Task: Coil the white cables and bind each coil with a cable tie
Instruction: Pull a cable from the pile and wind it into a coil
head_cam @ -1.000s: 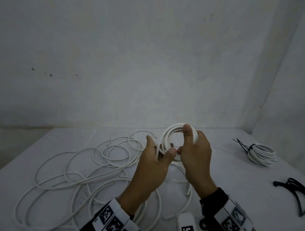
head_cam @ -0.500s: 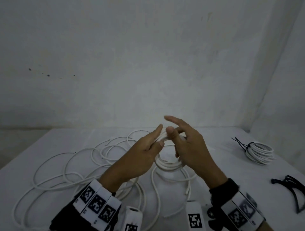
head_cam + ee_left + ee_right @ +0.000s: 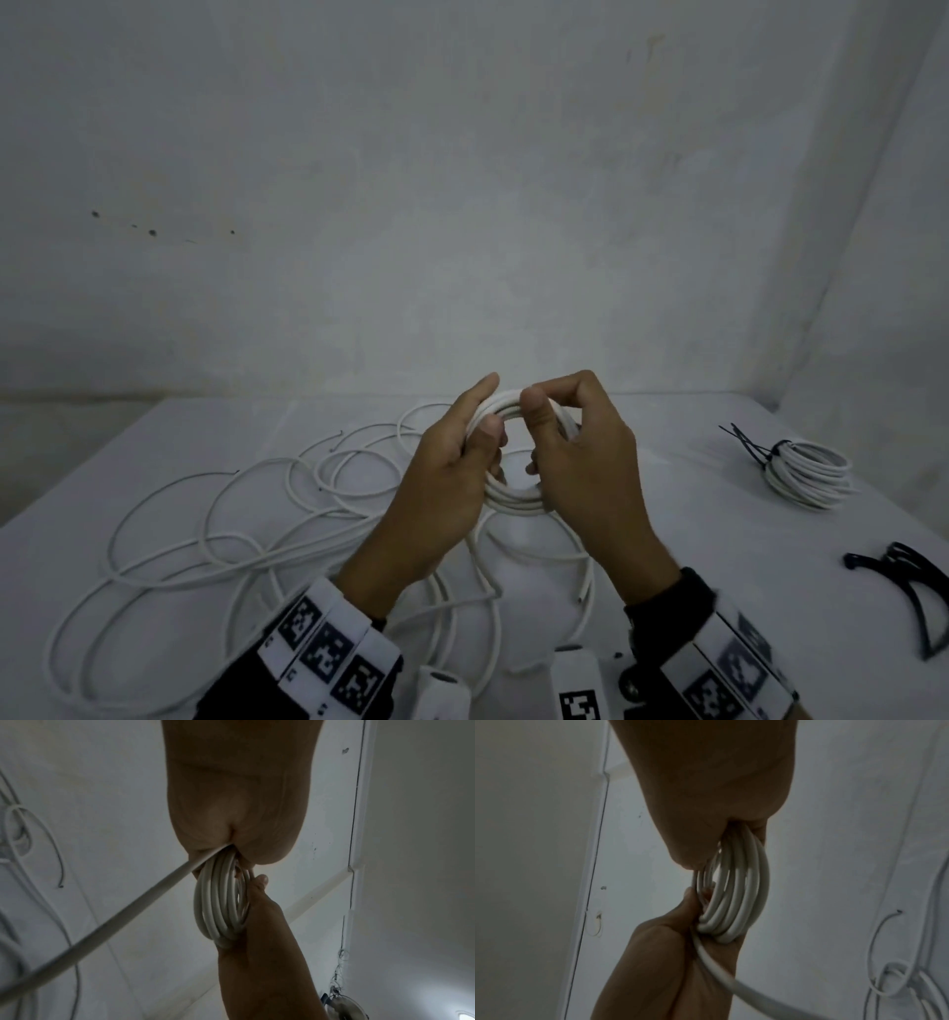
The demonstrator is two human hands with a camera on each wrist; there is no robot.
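Half a second on, both hands have closed back around the coil (image 3: 513, 493), held above the table (image 3: 719, 539): left hand (image 3: 452, 478) clasps its left side, right hand (image 3: 580, 462) pinches the top. Loops look springy; a slackened hold would likely let them splay while the trailing cable (image 3: 102, 929) drags.

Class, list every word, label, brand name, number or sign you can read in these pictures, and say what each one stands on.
No readable words, numbers or brand names appear in any view.
The wrist bands carry black-and-white square code patterns only, no letters.
The white coil, bound coil and table show no print.
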